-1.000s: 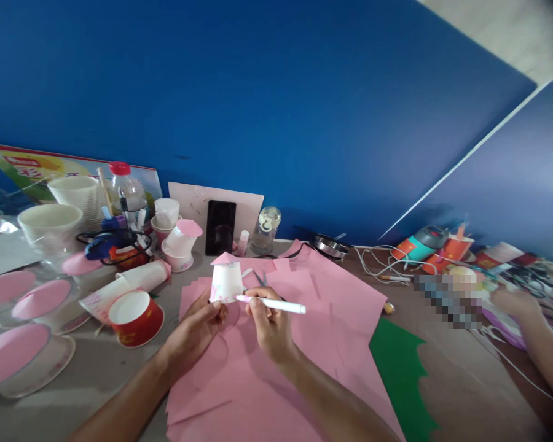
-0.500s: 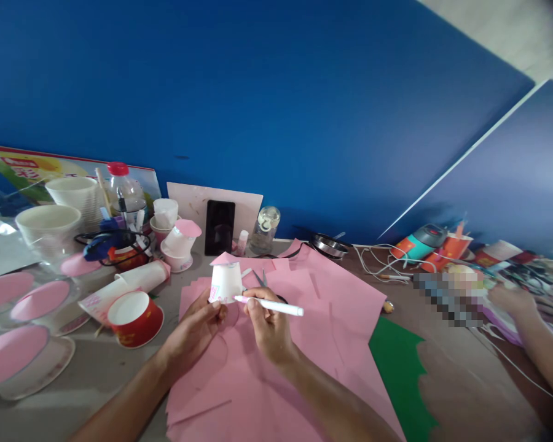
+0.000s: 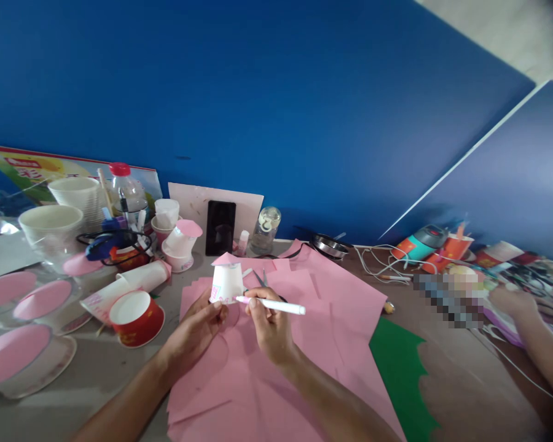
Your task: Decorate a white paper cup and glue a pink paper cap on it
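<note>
My left hand (image 3: pixel 203 319) is closed on the lower edge of an upturned white paper cup (image 3: pixel 230 281). A pink paper cone (image 3: pixel 227 260) sits on top of the cup like a roof, and pink marks show on its side near the bottom. Between the fingers of my right hand (image 3: pixel 271 325) is a white marker (image 3: pixel 281 306), its pink tip at the cup's lower side. Whether the tip touches the cup is hard to make out. Beneath both hands spread sheets of pink paper (image 3: pixel 295 368). Scissors (image 3: pixel 261 278) lie just behind my right hand, partly hidden.
Pink-topped cups (image 3: pixel 43 299), a red paper bowl (image 3: pixel 141 325) and stacked white cups (image 3: pixel 76 196) crowd the left. A phone (image 3: pixel 220 227) and a glass jar (image 3: pixel 266 230) stand at the back. Green paper (image 3: pixel 396 374) lies right, near another person's hand (image 3: pixel 511 301).
The pink marks along the cup's lower edge have grown slightly, and the cup seems turned a little. Both hands stay in nearly the same place; the view has shifted slightly.
</note>
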A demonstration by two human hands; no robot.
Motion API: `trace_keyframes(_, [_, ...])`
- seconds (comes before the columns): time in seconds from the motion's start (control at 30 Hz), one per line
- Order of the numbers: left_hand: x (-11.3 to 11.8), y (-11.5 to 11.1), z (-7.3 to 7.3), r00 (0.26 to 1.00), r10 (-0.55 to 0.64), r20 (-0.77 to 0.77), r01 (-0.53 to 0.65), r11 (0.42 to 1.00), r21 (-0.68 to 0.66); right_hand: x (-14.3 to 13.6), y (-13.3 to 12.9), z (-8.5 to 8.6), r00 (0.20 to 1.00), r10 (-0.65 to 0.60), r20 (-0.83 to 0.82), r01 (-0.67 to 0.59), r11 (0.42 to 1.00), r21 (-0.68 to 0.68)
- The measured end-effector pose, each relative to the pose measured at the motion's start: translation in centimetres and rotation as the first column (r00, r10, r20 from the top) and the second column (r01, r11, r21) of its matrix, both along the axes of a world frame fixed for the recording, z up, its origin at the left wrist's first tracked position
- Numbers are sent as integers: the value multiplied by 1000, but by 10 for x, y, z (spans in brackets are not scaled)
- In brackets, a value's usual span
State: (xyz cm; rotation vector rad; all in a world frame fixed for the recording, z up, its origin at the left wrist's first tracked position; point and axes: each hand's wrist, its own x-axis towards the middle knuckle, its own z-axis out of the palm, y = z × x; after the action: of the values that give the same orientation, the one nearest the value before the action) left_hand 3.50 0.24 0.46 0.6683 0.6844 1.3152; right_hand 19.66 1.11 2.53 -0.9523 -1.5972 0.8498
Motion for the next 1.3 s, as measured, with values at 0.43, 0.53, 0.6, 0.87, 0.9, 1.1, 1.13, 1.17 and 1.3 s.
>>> trace_keyframes(0.43, [0,1,-1,1000,20,3,-20,1000,-15,-1,-1,4,1000,5,21,-5,1000,31])
trace_keyframes(0.53, [1,1,1,1000,19,7,-18,1000,-14,-1,0,3,1000,-7,6,7,1000,15])
trace_keyframes(0.6, [1,1,1,1000,22,8,-22,1000,-17,-1,0,2,1000,-16,16,16,1000,15])
trace_keyframes(0.87, [-1,1,-2,1000,14,11,-14,1000,-25,-2,1,2,993,-26,-112,21,999,-44])
trace_keyframes(0.9, [-1,1,-3,1000,13,17,-13,1000,-23,-2,0,3,991,-25,-133,18,998,-54])
trace_keyframes(1.1, [-1,-1,-1,997,16,69,-14,999,-34,-2,0,6,993,3,-122,-7,999,-37])
trace_keyframes(1.13, [-1,-1,0,997,15,80,-11,999,-42,-2,0,5,993,7,-120,-10,1000,-28])
trace_keyframes(1.17, [-1,-1,0,996,15,91,-10,999,-51,-2,1,4,993,11,-121,-14,1000,-21])
trace_keyframes(1.3, [-2,-1,-1,992,15,126,-6,997,-76,-1,2,2,993,20,-113,-21,1000,-3])
